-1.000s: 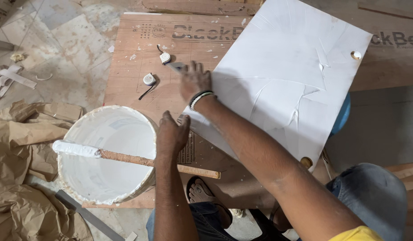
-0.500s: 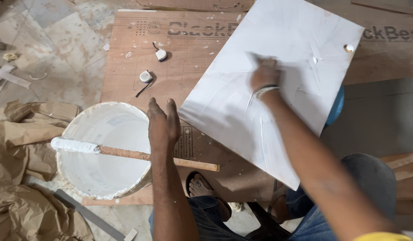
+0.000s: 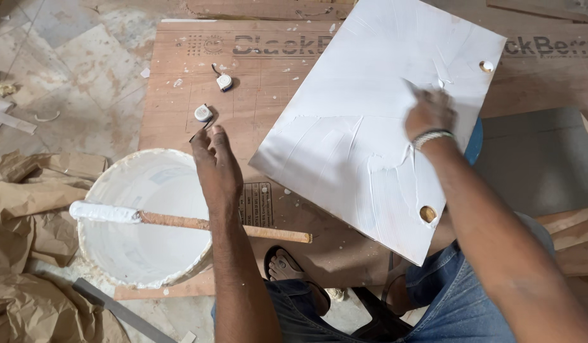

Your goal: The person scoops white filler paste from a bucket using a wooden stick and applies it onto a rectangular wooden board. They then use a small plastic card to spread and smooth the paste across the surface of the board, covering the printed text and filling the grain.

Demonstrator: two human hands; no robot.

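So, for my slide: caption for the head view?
Right hand on a white-coated board; left hand hovers beside a white bucket.

Right hand [image 3: 429,113] pressed on white-coated board [image 3: 345,146], fingers closed over something too hidden to identify; wet coating streaked around it. Two round holes in board, near right corner and lower edge. Left hand [image 3: 216,166] open, empty, hovering above plywood sheet [image 3: 268,95], just beside white bucket [image 3: 148,222]. Coated stick [image 3: 186,221] lying across bucket rim. Two small tape measures [image 3: 204,113] on plywood beyond left hand.
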